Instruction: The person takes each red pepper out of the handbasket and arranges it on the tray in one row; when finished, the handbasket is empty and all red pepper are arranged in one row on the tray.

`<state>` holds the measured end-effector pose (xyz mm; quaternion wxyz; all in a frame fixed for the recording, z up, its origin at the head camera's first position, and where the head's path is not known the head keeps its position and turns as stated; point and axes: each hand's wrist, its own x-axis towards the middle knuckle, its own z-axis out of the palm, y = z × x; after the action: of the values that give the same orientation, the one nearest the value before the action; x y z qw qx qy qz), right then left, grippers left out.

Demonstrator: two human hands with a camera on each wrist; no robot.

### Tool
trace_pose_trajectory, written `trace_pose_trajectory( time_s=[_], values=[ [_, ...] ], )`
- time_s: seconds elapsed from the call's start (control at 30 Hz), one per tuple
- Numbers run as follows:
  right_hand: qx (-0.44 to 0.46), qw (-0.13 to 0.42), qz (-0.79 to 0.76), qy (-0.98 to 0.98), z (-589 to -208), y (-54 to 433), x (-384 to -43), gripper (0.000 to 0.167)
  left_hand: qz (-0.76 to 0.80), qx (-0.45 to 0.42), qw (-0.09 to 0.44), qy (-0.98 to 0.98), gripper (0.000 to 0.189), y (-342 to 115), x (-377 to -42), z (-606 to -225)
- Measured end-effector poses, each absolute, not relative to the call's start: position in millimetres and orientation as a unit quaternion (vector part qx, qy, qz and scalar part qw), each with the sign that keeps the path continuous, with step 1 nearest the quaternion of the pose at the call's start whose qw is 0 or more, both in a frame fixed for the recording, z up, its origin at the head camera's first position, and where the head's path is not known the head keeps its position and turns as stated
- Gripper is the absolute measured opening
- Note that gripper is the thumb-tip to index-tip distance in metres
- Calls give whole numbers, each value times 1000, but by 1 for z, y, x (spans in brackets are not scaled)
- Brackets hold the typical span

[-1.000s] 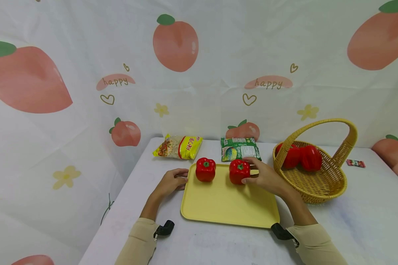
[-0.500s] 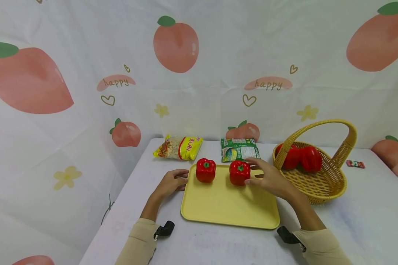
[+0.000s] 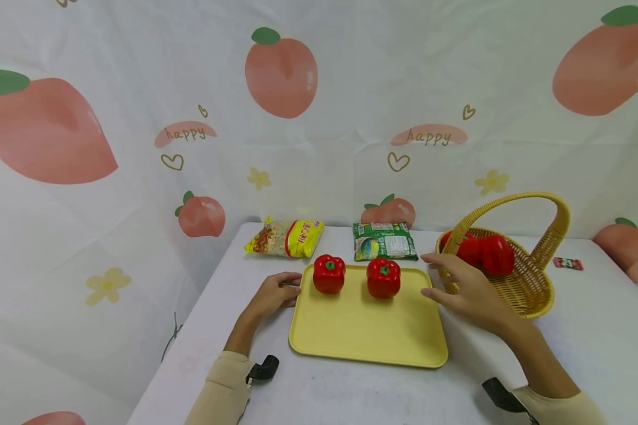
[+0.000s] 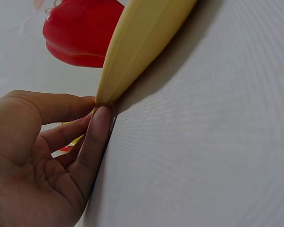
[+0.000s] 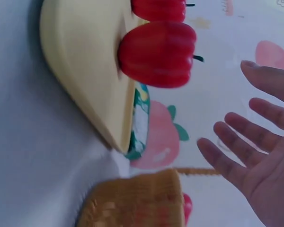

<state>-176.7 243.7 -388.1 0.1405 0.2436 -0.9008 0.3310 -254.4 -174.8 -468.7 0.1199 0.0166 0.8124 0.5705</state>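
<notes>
Two red bell peppers with green stems stand upright on a yellow tray [image 3: 367,330]. One pepper [image 3: 329,274] is at the tray's far left, the other pepper [image 3: 383,278] right of its middle. My left hand [image 3: 271,294] is at the tray's left side; in the left wrist view its thumb and fingertips pinch the rim. Over the tray's right edge, in front of the wicker basket [image 3: 537,295], my right hand [image 3: 473,295] has its fingers spread and holds nothing. More red peppers [image 3: 497,255] lie inside the basket, partly hidden by its handle and my hand.
Behind the tray lie a yellow food bag [image 3: 287,238] and a green packet [image 3: 385,241]. A small red wrapped packet [image 3: 567,263] sits right of the basket. The basket's tall handle [image 3: 510,203] arches up. A printed cloth hangs behind the white table.
My right hand has let go of the right pepper, which stays on the tray, and has moved right toward the basket. The left hand has stayed at the tray's edge.
</notes>
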Motion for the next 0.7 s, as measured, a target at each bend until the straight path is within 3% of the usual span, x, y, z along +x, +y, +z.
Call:
trace_pose_trajectory(
  time_s=[0.13, 0.4, 0.7],
  values=[
    [263, 189, 311, -894, -383, 259, -166, 60, 571, 15, 121, 812, 44, -175, -254, -468],
    [235, 225, 284, -902, -382, 296, -163, 61, 570, 11, 121, 812, 45, -176, -255, -468],
    [155, 167, 307, -924, -373, 333, -180, 62, 569, 11, 120, 813, 44, -175, -255, -468]
  ],
)
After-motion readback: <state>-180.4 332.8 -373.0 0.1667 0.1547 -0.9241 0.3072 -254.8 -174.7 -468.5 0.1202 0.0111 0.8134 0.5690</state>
